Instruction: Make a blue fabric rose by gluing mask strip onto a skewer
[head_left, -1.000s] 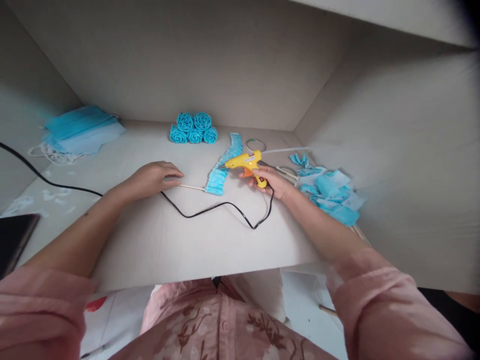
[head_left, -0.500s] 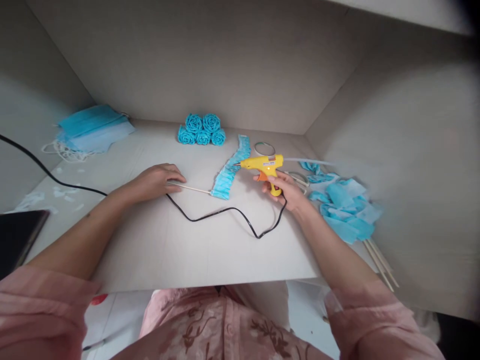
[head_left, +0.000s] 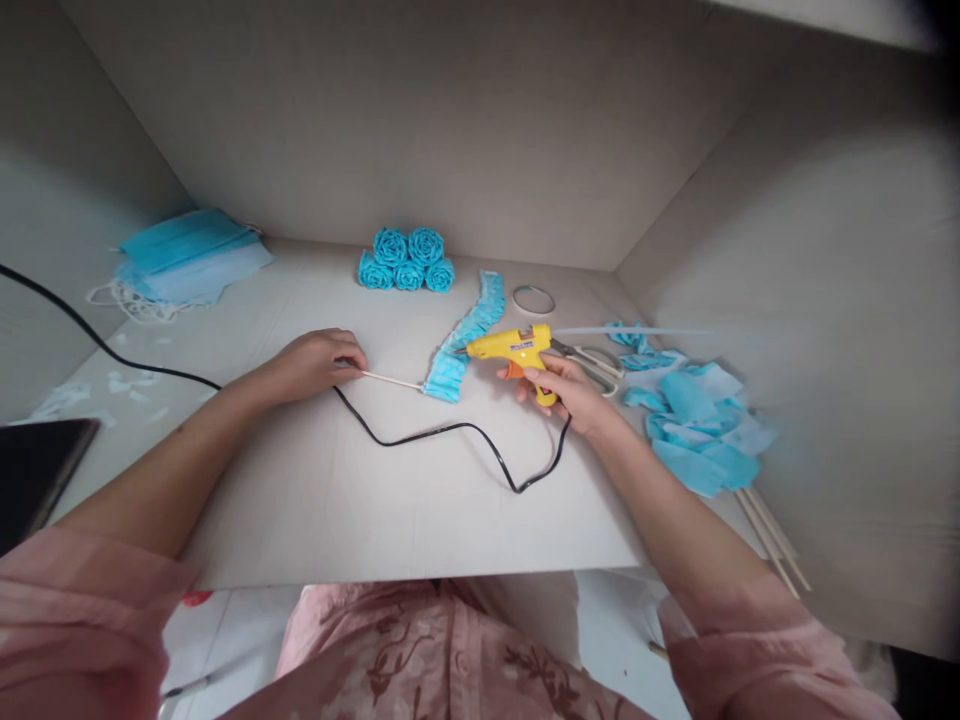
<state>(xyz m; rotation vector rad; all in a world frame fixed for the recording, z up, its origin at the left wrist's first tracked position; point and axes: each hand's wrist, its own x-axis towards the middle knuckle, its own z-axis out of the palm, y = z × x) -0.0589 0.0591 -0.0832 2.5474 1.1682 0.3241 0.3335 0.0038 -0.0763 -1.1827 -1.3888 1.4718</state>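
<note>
My left hand (head_left: 319, 360) pinches the near end of a thin wooden stick (head_left: 394, 380). The stick's far tip meets the lower end of a gathered light-blue strip (head_left: 450, 372), which lies slanting away across the white surface. In my right hand (head_left: 562, 390) is a yellow glue gun (head_left: 517, 347) with an orange trigger. Its nozzle points left, over the lower part of the strip; whether it touches the fabric I cannot tell. A clear glue stick (head_left: 637, 331) juts from the gun's back, and a black cord (head_left: 427, 432) trails from its handle.
Several rolled blue rosettes (head_left: 409, 275) are stacked at the back. Face masks (head_left: 191, 255) lie back left. Right of the gun are scissors (head_left: 592, 368), a tape ring (head_left: 534, 288), blue scraps (head_left: 697, 420) and loose sticks (head_left: 772, 540). A dark flat device (head_left: 45, 470) sits left.
My right hand has brought the glue gun left and toward me, its nozzle going from the strip's middle to its lower part. My left hand still holds the stick in about the same place.
</note>
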